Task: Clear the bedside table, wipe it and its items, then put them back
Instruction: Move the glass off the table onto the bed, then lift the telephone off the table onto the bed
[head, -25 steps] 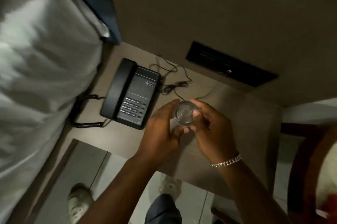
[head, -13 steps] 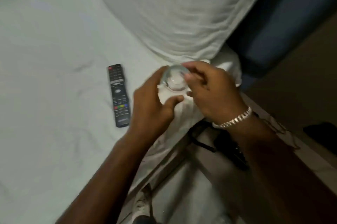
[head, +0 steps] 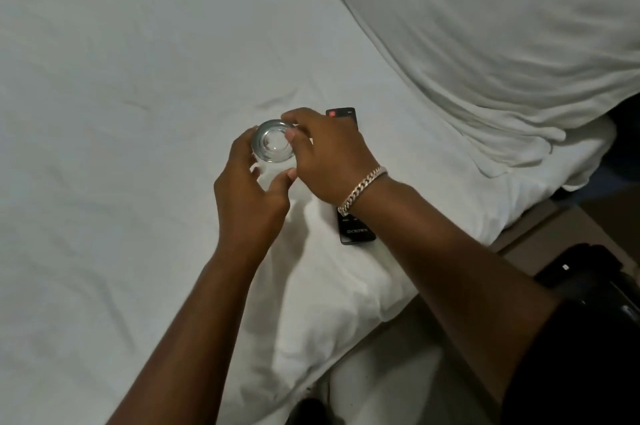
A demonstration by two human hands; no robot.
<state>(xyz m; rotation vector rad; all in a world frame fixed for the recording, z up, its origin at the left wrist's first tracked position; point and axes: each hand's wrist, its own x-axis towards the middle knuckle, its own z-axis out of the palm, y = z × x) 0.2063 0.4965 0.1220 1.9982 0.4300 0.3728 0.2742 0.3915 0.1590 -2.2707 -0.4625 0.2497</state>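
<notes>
Holding a clear glass point(head: 273, 142) over the white bed point(head: 121, 113), both hands are on it: left hand point(head: 246, 196) cupping the side, right hand point(head: 329, 161) pinching the rim. Black remote point(head: 356, 230) marked "CROWN" lies under the right wrist, near the bed's edge by the pillow point(head: 485, 26).

Both forearms are seen bare from wrist to elbow. A chain-link bracelet point(head: 362, 189) of pale metal (flat, curb-style links) is worn on the right wrist, right of the frame's centre. A dark sleeve point(head: 585, 365) is seen on the right upper arm, at the lower right corner.
</notes>
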